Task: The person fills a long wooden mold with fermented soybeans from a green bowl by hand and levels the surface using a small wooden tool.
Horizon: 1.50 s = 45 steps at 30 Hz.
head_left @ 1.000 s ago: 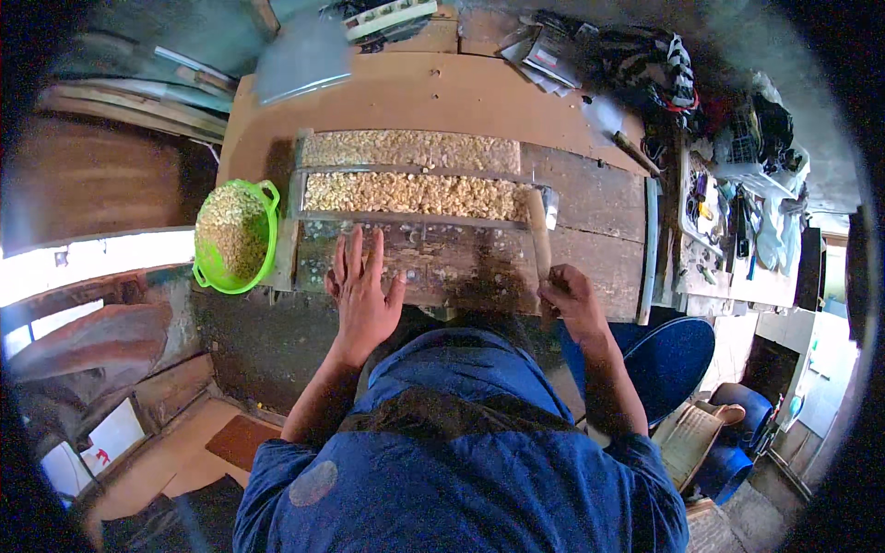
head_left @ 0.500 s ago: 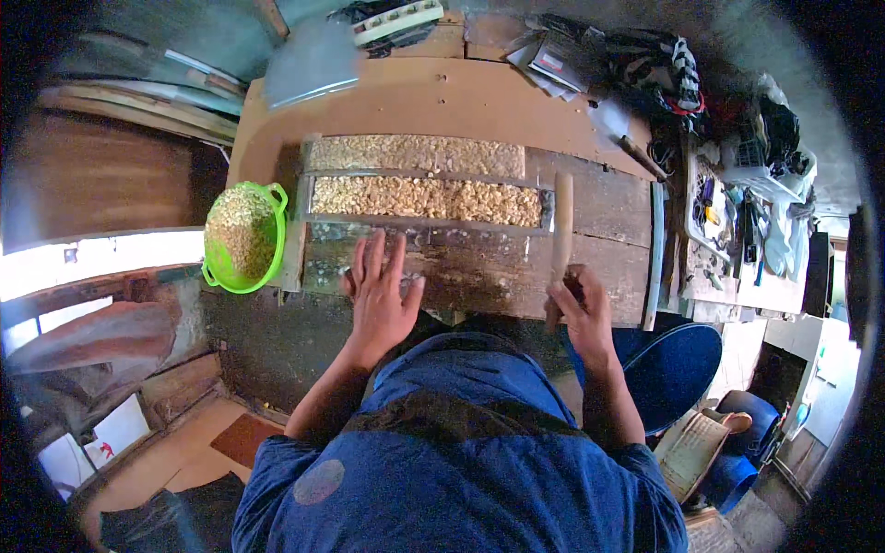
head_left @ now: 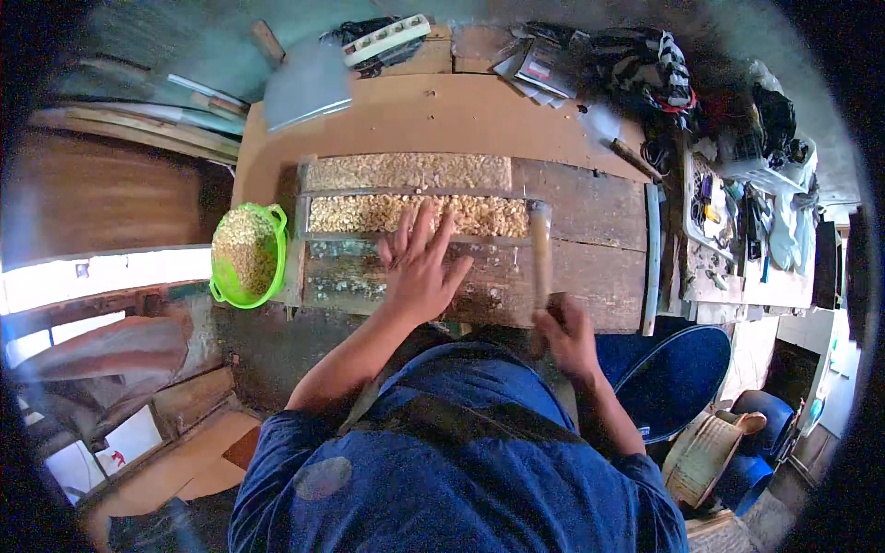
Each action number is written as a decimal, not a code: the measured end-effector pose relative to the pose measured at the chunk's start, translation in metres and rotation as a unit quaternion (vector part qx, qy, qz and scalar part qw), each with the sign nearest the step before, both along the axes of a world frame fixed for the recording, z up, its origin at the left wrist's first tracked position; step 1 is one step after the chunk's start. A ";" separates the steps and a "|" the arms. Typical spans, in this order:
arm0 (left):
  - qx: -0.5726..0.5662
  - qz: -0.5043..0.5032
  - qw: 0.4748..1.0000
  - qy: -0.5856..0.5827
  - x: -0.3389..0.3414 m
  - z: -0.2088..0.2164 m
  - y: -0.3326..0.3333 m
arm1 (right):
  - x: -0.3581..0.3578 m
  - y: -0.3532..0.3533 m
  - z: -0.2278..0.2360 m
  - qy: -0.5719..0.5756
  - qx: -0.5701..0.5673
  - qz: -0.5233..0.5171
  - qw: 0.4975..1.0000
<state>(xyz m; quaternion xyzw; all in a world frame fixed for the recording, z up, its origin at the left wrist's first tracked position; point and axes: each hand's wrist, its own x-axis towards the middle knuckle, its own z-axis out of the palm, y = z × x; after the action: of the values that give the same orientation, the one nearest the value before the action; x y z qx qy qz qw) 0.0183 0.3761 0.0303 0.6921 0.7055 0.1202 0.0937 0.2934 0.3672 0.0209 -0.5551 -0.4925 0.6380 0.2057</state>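
Note:
My left hand (head_left: pixel 422 276) is open, fingers spread over the near edge of a long strip of pale chopped pieces (head_left: pixel 341 215), perhaps peanuts; whether the fingertips touch it I cannot tell. My right hand (head_left: pixel 570 336) is closed round the near end of a wooden rolling pin (head_left: pixel 541 263). Its far end lies at the strip's right end. Behind runs a second strip of pale pieces (head_left: pixel 406 171) with a glossy, clear cover. A dark rail (head_left: pixel 323 238) borders the near strip.
A lime-green basket (head_left: pixel 278 253) of the same pieces stands at the worn wooden board's (head_left: pixel 590 286) left side. Clear sheets (head_left: pixel 309 97) and a power strip (head_left: pixel 387 39) lie at the back. On the right are a tray of tools (head_left: pixel 705 207) and a blue drum (head_left: pixel 678 378).
My left hand has moved right and forward, onto the near strip. The rolling pin, in my right hand, has shifted left to the strip's end. The view has tilted slightly.

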 end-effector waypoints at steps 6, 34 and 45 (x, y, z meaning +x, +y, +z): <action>0.016 0.044 0.998 -0.029 -0.022 0.005 -0.044 | 0.043 0.014 -0.027 -0.034 0.049 -0.136 0.989; 0.056 0.195 0.964 -0.173 -0.149 -0.005 -0.102 | -0.202 0.126 -0.006 -0.286 0.533 0.220 0.765; 0.060 0.164 0.966 -0.188 -0.175 -0.015 -0.104 | -0.201 0.124 -0.014 -0.321 0.529 0.213 0.756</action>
<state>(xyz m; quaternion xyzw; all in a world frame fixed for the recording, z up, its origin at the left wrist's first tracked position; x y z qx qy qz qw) -0.1566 0.2720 0.0151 0.5360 0.7708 0.3041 0.1617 0.0926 0.4916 0.0068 -0.4115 -0.8939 0.0876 0.1551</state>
